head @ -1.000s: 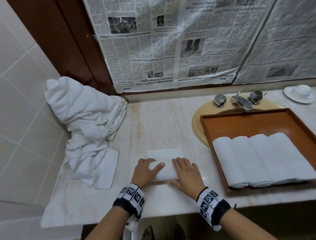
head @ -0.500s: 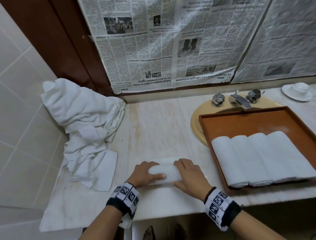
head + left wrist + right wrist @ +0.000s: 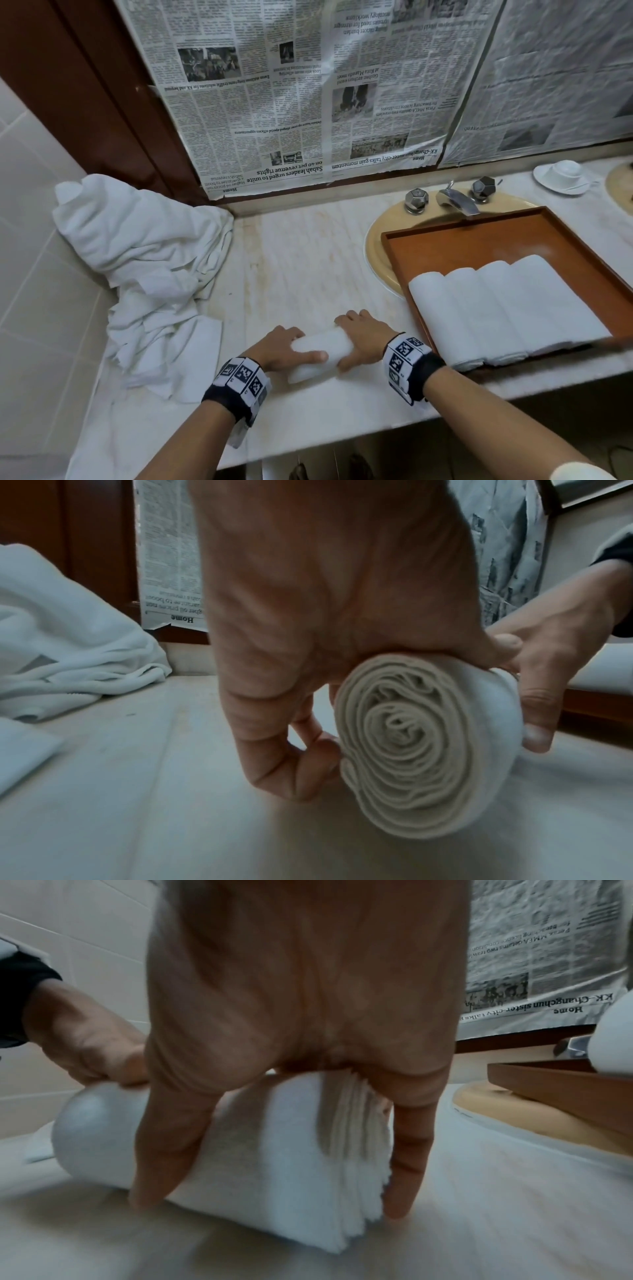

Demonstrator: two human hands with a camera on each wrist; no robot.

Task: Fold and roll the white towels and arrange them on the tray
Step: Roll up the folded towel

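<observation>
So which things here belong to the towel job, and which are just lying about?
Job:
- rolled white towel, gripped by left hand and right hand
- heap of loose white towels
- brown wooden tray holding four white rolls

Lying about:
- chrome tap
- white cup on saucer
- newspaper sheets

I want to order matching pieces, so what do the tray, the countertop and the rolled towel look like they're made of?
Tray: apparently wood, reddish-brown with a smooth satin finish; a laminate can't be ruled out.
Countertop: looks like polished marble or similar stone, pale cream with faint brownish streaks.
Rolled towel under both hands: soft white cloth, probably cotton terry; its end shows spiralled layers.
</observation>
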